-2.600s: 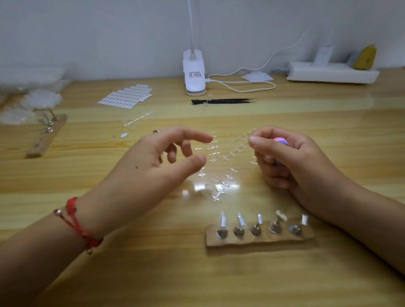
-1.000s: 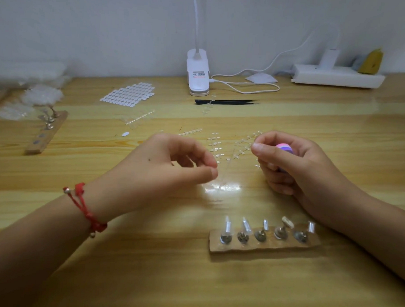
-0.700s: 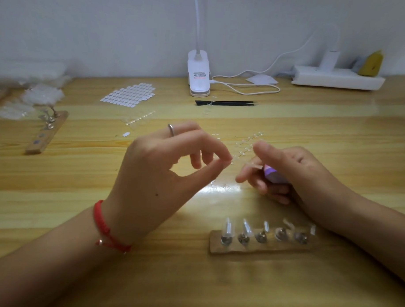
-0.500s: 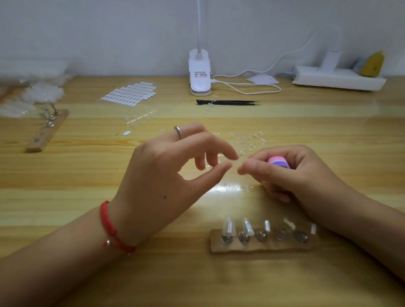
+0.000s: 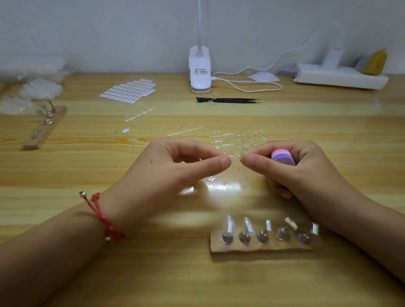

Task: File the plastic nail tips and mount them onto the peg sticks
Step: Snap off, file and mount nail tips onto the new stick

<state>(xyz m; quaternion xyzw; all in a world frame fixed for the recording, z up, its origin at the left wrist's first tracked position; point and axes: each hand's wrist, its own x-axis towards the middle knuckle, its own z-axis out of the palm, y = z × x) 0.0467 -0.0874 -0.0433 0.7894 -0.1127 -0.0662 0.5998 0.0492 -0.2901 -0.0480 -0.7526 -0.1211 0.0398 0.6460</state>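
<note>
1. The left grip pinches thumb to forefinger on what seems a clear nail tip, held above the desk between both hands.
2. The right grip clenches a pink-and-purple buffer block, and its thumb and forefinger meet the tip's other end.
3. The tip probably needs pinching close to its edge and light, even filing strokes.
4. The peg sticks stand in a cardboard strip, nearer the person.

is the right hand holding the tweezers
No, the tweezers lie on the table near the lamp; the right hand grips a pink file.
</note>
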